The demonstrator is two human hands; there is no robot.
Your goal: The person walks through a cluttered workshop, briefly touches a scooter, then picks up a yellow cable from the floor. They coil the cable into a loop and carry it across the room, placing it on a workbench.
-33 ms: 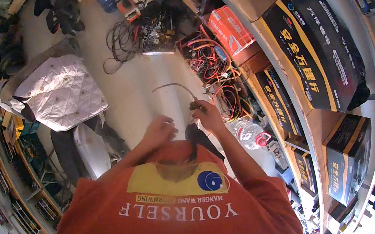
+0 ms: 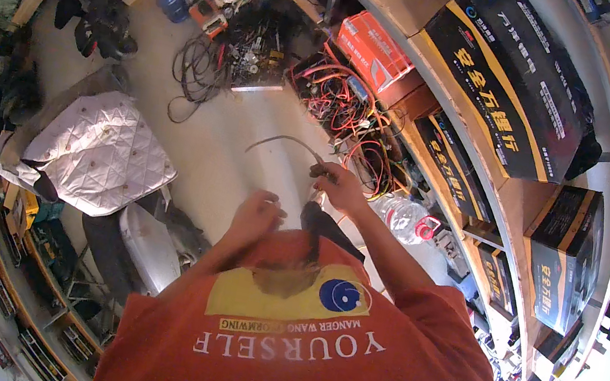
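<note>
Wire tangle, clear bottle near right hand

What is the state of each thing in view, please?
Right hand: closed on thin dark strip
Thin dark strip: curved
Left hand: half open, nothing visible in it
Silver quilted cover: draped
Black floor cable: loosely coiled
Red wires: tangled
Clear bottle: upright or lying, unclear

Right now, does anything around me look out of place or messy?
Yes. Beside the shelves, a heap of red and dark cables lies tangled, and further left a dark cable sprawls in loose loops on the floor. The thin dark strand in your right hand curves, but shows no clear damage.
</note>
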